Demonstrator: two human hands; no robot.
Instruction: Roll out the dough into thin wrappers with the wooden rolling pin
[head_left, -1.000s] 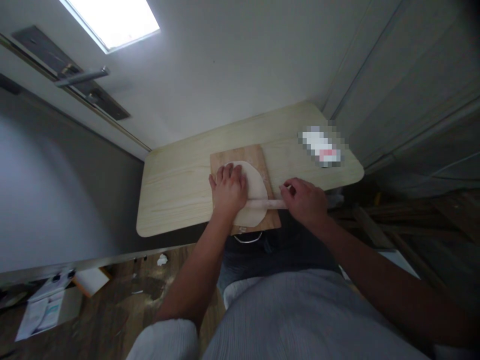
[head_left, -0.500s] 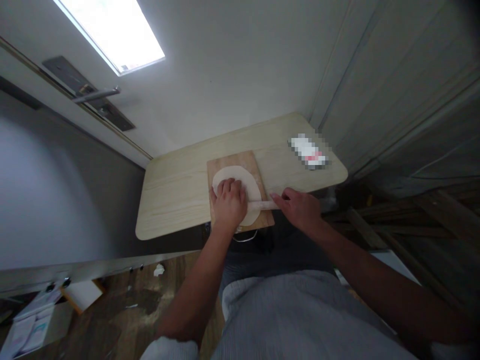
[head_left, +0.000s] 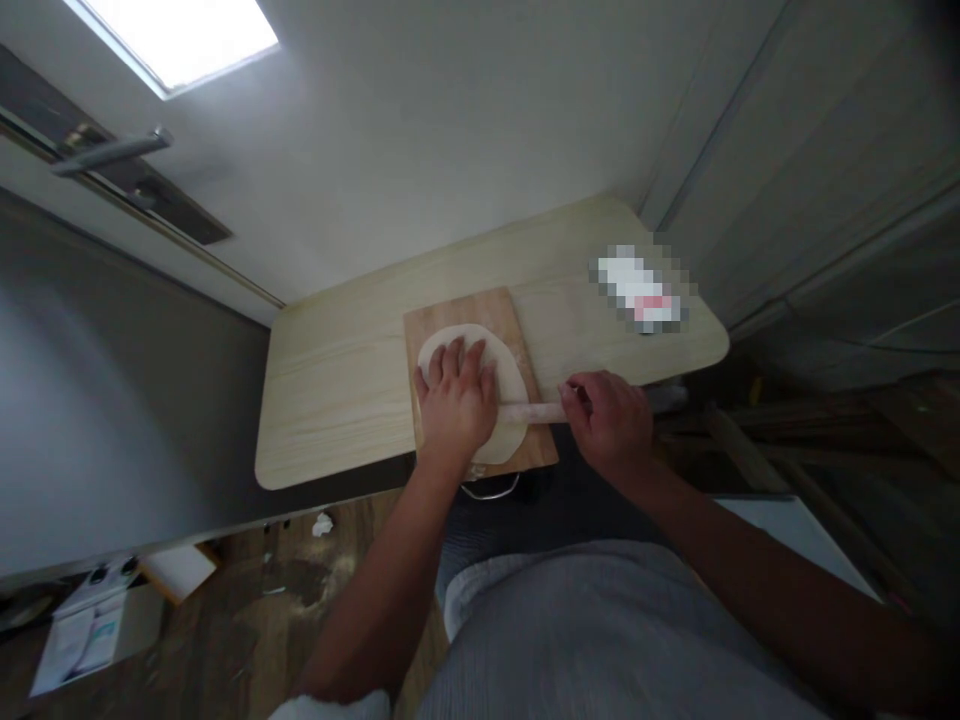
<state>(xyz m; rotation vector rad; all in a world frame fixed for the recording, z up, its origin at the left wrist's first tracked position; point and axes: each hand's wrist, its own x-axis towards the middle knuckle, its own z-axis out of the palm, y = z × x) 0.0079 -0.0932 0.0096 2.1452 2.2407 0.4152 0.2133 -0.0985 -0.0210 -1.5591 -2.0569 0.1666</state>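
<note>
A flat round sheet of dough lies on a wooden cutting board. My left hand rests on the dough with its fingers spread apart. My right hand is closed around a pale rolling pin, which lies across the lower part of the dough. The pin's left end passes out of sight at my left hand, so I cannot tell whether it runs beneath the palm. Its other end sticks out to the right past my right hand.
The board sits at the front edge of a light wooden table. A blurred white packet-like thing lies on the table's right side. Behind stands a door with a metal handle. Crumpled white paper is on the floor.
The fingers of my left hand have spread wider on the dough. My right hand still grips the rolling pin. The camera view has shifted, bringing the table slightly closer.
</note>
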